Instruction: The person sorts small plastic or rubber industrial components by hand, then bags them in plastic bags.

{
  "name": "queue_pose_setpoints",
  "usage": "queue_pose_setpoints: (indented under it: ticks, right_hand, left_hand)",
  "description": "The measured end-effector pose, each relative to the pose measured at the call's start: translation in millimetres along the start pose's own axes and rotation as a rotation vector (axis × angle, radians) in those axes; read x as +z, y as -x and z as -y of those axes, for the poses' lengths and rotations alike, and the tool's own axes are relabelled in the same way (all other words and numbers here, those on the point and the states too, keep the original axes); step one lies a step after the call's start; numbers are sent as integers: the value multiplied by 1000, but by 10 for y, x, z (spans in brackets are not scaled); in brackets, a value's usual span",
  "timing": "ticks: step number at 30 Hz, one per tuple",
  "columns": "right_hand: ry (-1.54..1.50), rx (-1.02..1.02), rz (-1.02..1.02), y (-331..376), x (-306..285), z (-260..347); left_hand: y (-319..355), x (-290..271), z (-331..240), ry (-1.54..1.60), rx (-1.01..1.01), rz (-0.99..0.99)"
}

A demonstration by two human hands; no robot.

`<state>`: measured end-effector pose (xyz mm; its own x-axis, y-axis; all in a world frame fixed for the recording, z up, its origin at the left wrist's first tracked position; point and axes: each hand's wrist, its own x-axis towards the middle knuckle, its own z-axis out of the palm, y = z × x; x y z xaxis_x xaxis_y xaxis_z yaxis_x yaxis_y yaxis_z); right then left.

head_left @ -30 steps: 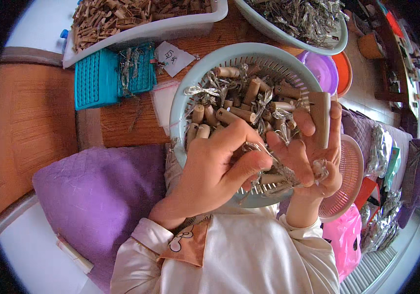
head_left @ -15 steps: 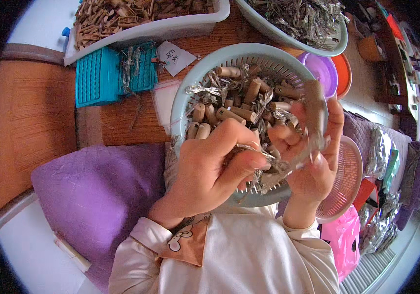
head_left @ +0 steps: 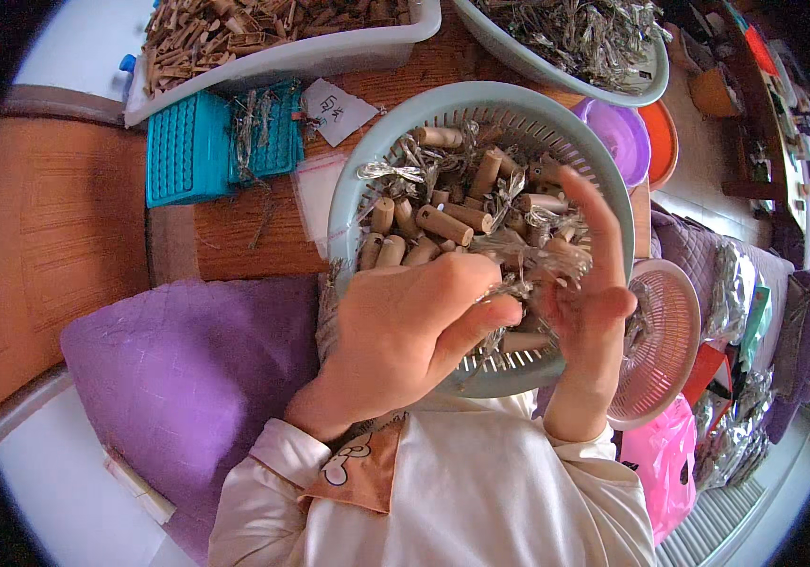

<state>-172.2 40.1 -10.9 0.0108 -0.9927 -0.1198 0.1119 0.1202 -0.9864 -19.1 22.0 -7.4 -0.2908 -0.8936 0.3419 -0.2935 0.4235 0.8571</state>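
The left hand (head_left: 414,326) and the right hand (head_left: 586,300) together pinch a foil strip (head_left: 511,286) over the basket (head_left: 353,189) of small brown sticks (head_left: 443,225)

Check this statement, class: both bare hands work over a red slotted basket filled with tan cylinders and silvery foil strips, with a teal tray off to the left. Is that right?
Not quite. The head view shows the slotted basket is pale grey-blue, not red. The rest stands: the left hand and right hand work over it, it holds tan cylinders and silvery foil strips, and the teal tray lies to its left.
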Motion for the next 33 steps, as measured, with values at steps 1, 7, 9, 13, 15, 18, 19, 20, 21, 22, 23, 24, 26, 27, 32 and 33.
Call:
queue_pose_setpoints:
  ticks: [1, 7, 9, 13, 15, 18, 19, 20, 21, 22, 23, 24, 26, 27, 32, 33]
  right_hand:
    - [81, -57, -63, -3, 23, 7]
    - [198, -151, -25, 3, -27, 29]
    - [278, -150, 2, 21, -43, 33]
    - [133, -213, 2, -19, -12, -18]
    - [27, -323, -200, -22, 36, -39]
    - [-44, -329, -230, 33, 68, -15]
    - [-41, -334, -274, 39, 93, -19]
    - [-40, -333, -276, 58, 102, -23]
    - [-113, -365, -247, 81, 108, -29]
    - [-191, -397, -212, 94, 120, -32]
    - [-193, -397, -210, 98, 131, -50]
    - [-155, -466, -158, 104, 141, -78]
    - [-58, -559, -90, 105, 137, -93]
    - [-56, -559, -90, 114, 146, -95]
    - [99, -526, 66, 134, 183, -107]
    - [128, -523, 76, 141, 204, -125]
  left_hand:
    - [-4, -8, 2, -71, 28, 4]
    - [24, -61, -28, -284, 97, -2]
    - [36, -61, -29, -351, 111, 14]
    - [53, -44, -5, -332, 97, -3]
    - [49, -18, 29, -314, 107, -15]
    - [67, -32, 23, -313, 143, -17]
    - [76, -30, 31, -329, 156, -36]
    - [81, -25, 41, -344, 169, -56]
    - [84, -17, 53, -342, 170, -55]
    - [92, -17, 54, -363, 204, -93]
    - [100, -16, 55, -383, 239, -131]
    - [109, -10, 61, -387, 238, -132]
    - [116, 22, 110, -275, 300, -226]
    - [109, 1, 113, -273, 300, -227]
    - [164, 56, 172, -28, 169, -309]
    - [149, 57, 152, -26, 171, -309]
